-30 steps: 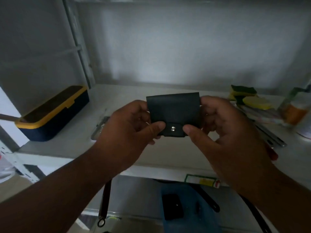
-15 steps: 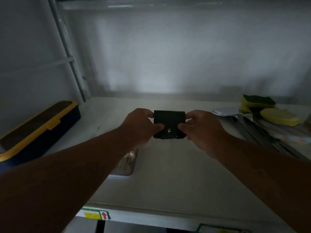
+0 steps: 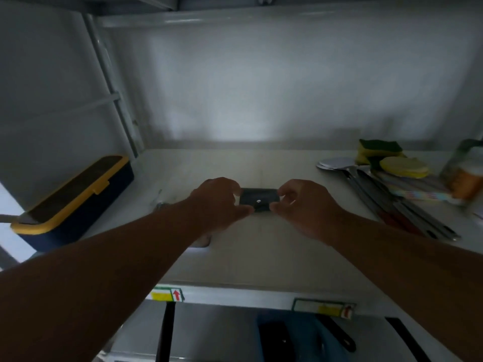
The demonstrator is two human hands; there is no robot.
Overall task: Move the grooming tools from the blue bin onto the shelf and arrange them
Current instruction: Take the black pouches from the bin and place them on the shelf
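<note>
The small black pouch [image 3: 258,200], flat and rectangular with one silver snap on its front flap, now lies low over the middle of the white shelf [image 3: 261,252]; I judge it touching down or just about to. A second ago I held it up near my chest above the shelf edge, then carried it forward and lowered it, so this item is nearly placed and only squaring it up remains. My left hand [image 3: 218,205] pinches its left end, thumb below and fingers curled over the top; my right hand [image 3: 304,205] pinches the right end the same way. To the left stands a dark blue box with a yellow lid [image 3: 70,202]. To the right lie metal utensils [image 3: 379,199] and yellow and green sponges [image 3: 384,158]. Below the shelf edge, the blue bin [image 3: 308,338] shows dimly with dark items still inside.
</note>
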